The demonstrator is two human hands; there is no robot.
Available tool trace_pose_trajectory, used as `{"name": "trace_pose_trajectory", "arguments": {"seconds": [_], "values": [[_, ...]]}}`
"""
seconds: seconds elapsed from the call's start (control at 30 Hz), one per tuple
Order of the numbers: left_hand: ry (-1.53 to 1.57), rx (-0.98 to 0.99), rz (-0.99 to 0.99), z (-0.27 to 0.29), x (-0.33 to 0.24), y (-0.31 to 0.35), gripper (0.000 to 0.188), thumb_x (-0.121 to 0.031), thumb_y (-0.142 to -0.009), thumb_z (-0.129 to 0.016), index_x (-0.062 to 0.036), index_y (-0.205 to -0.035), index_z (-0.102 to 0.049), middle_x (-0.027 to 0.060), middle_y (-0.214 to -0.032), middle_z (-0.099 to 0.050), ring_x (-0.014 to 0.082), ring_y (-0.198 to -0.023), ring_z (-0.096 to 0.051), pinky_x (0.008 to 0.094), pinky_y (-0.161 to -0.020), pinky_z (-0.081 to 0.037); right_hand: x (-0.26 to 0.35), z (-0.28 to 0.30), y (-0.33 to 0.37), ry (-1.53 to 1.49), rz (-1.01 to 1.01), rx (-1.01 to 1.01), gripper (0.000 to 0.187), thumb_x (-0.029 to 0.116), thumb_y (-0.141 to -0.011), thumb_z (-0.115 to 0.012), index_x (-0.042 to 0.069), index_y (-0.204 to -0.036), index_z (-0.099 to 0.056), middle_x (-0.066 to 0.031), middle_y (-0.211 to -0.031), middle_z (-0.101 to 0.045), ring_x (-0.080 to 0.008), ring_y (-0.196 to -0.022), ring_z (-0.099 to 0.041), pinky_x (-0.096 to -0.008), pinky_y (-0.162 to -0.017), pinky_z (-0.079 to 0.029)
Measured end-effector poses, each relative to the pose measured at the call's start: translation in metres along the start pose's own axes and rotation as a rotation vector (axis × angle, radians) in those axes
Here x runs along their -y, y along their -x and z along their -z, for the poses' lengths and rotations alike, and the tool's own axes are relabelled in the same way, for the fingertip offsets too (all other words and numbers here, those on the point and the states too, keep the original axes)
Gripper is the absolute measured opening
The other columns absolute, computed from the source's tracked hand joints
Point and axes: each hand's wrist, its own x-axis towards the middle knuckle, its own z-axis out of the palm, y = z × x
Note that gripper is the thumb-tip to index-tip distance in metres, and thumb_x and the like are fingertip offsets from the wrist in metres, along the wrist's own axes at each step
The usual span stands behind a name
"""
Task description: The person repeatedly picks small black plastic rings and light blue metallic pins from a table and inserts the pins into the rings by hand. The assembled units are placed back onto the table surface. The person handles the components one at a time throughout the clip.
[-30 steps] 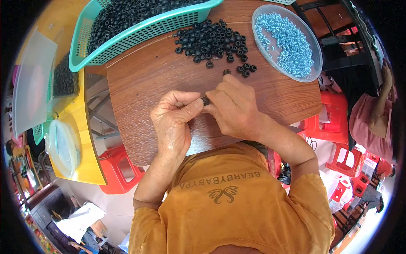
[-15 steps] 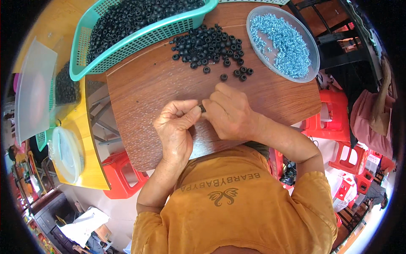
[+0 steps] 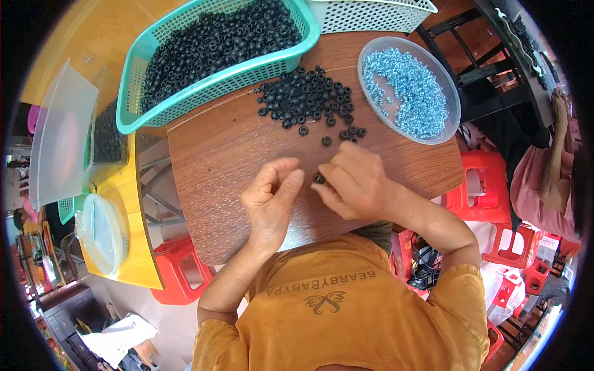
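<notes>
My right hand [image 3: 356,182] pinches a small black bead-like piece [image 3: 318,178] with a hole in it between thumb and fingers, above the near middle of the table. Just left of it, apart from it, my left hand [image 3: 271,201] has its thumb raised and its index finger bent, the tips slightly apart, with nothing visible between them. Beyond both hands lies a loose pile of the same black pieces [image 3: 303,96]. To the right of the pile, a round clear tub [image 3: 453,114] holds many small, shiny light-blue pieces [image 3: 421,111].
A teal basket [image 3: 213,83] full of black pieces stands at the far left of the brown table [image 3: 210,179], with a pale perforated basket [image 3: 371,17] beyond. On the yellow table [image 3: 133,247] at left are clear containers. Red stools [image 3: 476,185] flank the table; another person [image 3: 544,185] is at right.
My hands have drawn apart from where they met. The black piece, earlier between the fingers of both hands, is now in my right hand only. The view has shifted slightly.
</notes>
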Motion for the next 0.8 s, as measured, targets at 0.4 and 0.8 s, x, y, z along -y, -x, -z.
{"name": "trace_pose_trajectory", "arguments": {"seconds": [0.4, 0.8], "values": [[-1.107, -0.009, -1.014, -0.012, 0.016, -0.066, 0.030, -0.002, -0.069, -0.056, -0.0016, -0.098, -0.058, 0.0118, -0.090, -0.053, 0.0243, -0.072, -0.049, 0.0348, -0.064, -0.040, -0.129, 0.091, -0.073, 0.318, -0.424, -0.259, 0.020, 0.012, -0.064, -0.067, 0.001, -0.059, -0.051, -0.0104, -0.053, -0.050, -0.0235, -0.049, -0.053, -0.0354, -0.047, -0.042], [-0.881, 0.053, -0.856, -0.002, 0.015, -0.068, 0.022, 0.000, -0.066, -0.067, -0.0025, -0.088, -0.061, 0.0101, -0.080, -0.056, 0.0273, -0.072, -0.054, 0.0357, -0.064, -0.042, -0.246, 0.085, -0.117, 0.541, -0.525, -0.122, 0.039, 0.011, -0.068, -0.061, -0.002, -0.105, -0.061, -0.0257, -0.095, -0.062, -0.0351, -0.089, -0.061, -0.0416, -0.077, -0.047]]}}
